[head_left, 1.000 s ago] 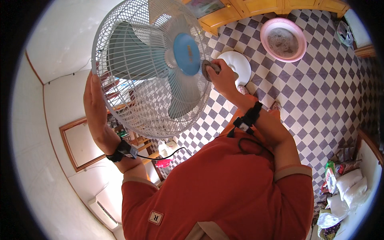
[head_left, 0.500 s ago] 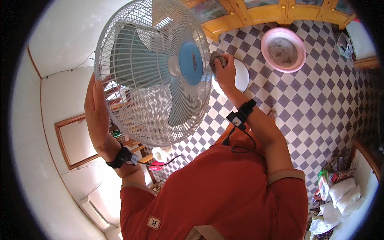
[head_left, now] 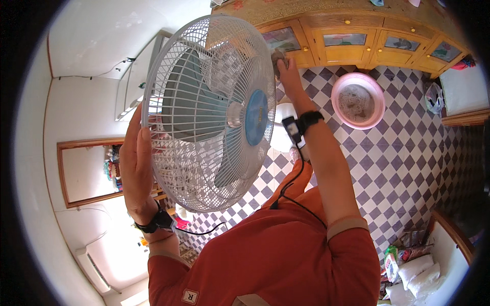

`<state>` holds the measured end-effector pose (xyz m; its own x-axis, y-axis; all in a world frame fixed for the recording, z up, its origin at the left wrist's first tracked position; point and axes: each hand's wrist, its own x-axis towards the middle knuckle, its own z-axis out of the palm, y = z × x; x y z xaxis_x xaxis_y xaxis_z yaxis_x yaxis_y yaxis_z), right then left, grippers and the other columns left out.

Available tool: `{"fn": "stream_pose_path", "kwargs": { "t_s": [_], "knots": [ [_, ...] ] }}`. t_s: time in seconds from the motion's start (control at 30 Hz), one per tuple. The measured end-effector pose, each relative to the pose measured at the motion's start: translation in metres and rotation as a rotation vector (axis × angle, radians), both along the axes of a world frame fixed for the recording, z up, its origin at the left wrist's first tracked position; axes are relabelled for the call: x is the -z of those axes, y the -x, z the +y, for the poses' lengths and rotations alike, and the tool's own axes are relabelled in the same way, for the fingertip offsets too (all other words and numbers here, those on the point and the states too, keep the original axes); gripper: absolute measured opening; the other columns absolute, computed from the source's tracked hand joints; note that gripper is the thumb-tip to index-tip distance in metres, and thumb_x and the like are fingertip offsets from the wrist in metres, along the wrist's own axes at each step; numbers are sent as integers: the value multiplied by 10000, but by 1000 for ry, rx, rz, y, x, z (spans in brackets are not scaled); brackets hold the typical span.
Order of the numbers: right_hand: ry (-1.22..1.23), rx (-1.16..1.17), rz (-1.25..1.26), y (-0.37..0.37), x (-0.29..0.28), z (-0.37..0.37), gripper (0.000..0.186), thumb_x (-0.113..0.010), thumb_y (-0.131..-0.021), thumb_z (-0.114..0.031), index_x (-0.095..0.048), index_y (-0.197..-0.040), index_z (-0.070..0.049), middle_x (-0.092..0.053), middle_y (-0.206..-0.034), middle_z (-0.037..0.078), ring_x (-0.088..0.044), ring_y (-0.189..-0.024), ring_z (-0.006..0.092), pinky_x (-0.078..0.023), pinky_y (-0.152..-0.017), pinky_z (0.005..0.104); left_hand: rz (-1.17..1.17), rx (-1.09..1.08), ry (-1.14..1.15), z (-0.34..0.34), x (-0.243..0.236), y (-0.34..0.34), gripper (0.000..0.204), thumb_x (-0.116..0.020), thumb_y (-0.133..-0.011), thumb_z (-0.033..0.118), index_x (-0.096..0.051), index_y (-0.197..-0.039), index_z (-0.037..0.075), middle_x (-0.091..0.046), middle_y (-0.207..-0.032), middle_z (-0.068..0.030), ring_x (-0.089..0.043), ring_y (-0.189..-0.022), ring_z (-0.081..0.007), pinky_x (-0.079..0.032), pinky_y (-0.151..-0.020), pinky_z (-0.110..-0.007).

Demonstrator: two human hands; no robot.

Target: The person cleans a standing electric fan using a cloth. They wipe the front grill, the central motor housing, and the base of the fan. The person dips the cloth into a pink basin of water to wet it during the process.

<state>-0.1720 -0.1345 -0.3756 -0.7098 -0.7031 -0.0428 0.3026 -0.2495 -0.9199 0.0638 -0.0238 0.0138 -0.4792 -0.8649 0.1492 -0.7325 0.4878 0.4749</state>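
A large standing fan (head_left: 212, 168) with a white wire cage, pale blue-green blades and a blue centre cap (head_left: 260, 118) fills the left middle of the view. My left hand (head_left: 137, 163) grips the cage's left rim, its fingers partly hidden behind the wires. On the far right side of the cage, my right hand (head_left: 291, 79) is closed on a bunched grey-brown cloth (head_left: 278, 64), which lies against or close to the wires. The fan's round white base (head_left: 288, 135) shows on the floor, partly covered by the cage and my right arm.
A pink basin (head_left: 378, 104) of cloudy, sudsy water stands on the checkered floor (head_left: 393, 173) to the right. Wooden cabinets (head_left: 347, 48) line the far side. White bags (head_left: 416, 273) are piled at the lower right. Straps and cables hang from both my wrists.
The view has tilted up, showing more of the cabinet top. My right hand with the cloth has moved from beside the centre cap to farther along the cage's edge. My left hand keeps its grip.
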Motion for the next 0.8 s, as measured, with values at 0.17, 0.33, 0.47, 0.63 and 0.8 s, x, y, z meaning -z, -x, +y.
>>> {"fn": "stream_pose_path", "kwargs": {
  "t_s": [0.17,0.33,0.47,0.63,0.8],
  "knots": [
    [-115,13,218,-31,-37,56,353,-544,-901,-280,-467,-1061,25,-573,-951,245,-576,-896,374,-447,-791,415,-53,-2,144,0,5,-3,460,-377,-990,268,-425,-1353,-10,-581,-1200,-168,-604,-997,-227,-473,-847,-313],
    [80,-270,-335,-30,-63,111,310,-468,-961,-282,-488,-1111,-12,-597,-1034,136,-591,-933,254,-463,-798,354,-23,-31,68,5,2,15,471,-397,-992,297,-435,-1340,-17,-623,-1111,-159,-611,-971,-212,-481,-819,-295],
    [462,-486,-836,-14,-74,156,371,-394,-998,-308,-461,-1260,-54,-555,-1203,86,-565,-1063,196,-476,-875,340,-38,22,82,3,5,10,487,-401,-995,323,-433,-1339,-19,-632,-1084,-160,-613,-962,-203,-484,-811,-289],
    [390,-435,-755,4,-81,188,385,-405,-984,-315,-468,-1253,-46,-562,-1205,99,-561,-1083,223,-465,-900,374,0,-37,-7,8,5,10,518,-388,-997,355,-393,-1369,-5,-619,-1113,-155,-623,-960,-213,-505,-784,-297],
    [-215,-314,878,29,-89,225,296,-483,-889,-240,-567,-1094,-44,-626,-1062,107,-610,-975,266,-490,-837,411,16,14,-61,11,5,-1,536,-371,-994,401,-370,-1404,57,-583,-1177,-155,-626,-976,-221,-515,-766,-302]
  ]
}}
